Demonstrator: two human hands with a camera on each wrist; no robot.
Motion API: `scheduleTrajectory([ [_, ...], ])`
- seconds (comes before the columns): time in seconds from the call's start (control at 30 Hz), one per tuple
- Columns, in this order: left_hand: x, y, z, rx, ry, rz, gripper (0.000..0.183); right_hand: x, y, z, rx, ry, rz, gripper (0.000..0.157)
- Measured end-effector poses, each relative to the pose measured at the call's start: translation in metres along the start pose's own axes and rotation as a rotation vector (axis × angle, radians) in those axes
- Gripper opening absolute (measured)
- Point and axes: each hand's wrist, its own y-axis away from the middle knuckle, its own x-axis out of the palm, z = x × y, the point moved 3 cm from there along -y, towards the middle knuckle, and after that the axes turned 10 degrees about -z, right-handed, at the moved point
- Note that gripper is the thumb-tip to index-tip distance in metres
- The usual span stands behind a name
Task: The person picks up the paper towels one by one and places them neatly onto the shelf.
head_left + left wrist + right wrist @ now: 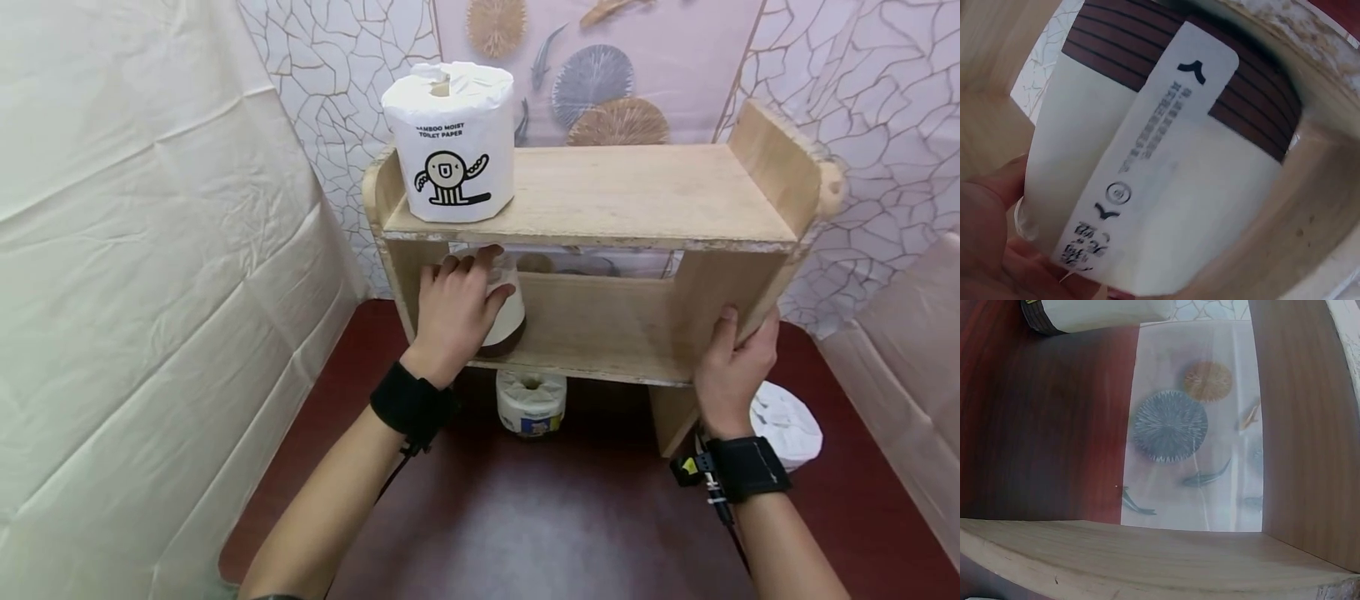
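My left hand (454,307) reaches onto the middle level of a wooden shelf (600,325). Its thumb and fingers grip the top of a cream toilet roll (508,308) with a dark brown band round its base. In the left wrist view, the same toilet roll (1166,169) fills the picture; a paper strip with dark print runs along it, and fingers (997,194) curl round one end. With its thumb on the inner face and fingers behind, my right hand (735,367) grips the shelf's right side panel (727,287). The right wrist view shows no fingers.
On the top board stands a white wrapped toilet roll (457,154) printed with a cartoon figure. Another roll (531,404) sits below the middle board, and a white roll (787,425) stands right of the shelf. The dark red table (300,467) meets cloth-covered walls.
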Motion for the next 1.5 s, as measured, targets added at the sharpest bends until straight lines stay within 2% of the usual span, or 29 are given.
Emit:
scheduleTrajectory([
  [0.1, -0.004, 0.002, 0.002, 0.015, 0.016, 0.001, 0.048, 0.0, -0.001, -0.006, -0.003, 0.009, 0.003, 0.043],
  [0.2, -0.007, 0.005, 0.004, 0.052, 0.014, 0.0, 0.045, -0.001, -0.003, -0.019, -0.004, 0.021, 0.013, 0.044],
  [0.3, -0.009, 0.008, 0.006, 0.094, 0.016, 0.007, 0.043, -0.001, -0.003, -0.022, 0.007, 0.023, 0.008, 0.044],
  [0.63, -0.013, 0.008, 0.014, 0.211, 0.013, 0.03, 0.039, -0.001, -0.006, -0.02, -0.032, 0.001, 0.022, 0.046],
  [0.77, -0.013, 0.01, 0.016, 0.25, 0.013, 0.048, 0.04, -0.003, -0.006, -0.02, -0.015, -0.004, 0.016, 0.044],
  [1.3, -0.022, 0.014, 0.029, 0.31, 0.031, 0.099, 0.039, -0.003, -0.006, -0.02, -0.066, -0.013, 0.032, 0.045],
  [1.5, -0.022, 0.017, 0.033, 0.329, 0.042, 0.11, 0.036, -0.002, -0.005, -0.021, -0.057, -0.005, 0.036, 0.044],
])
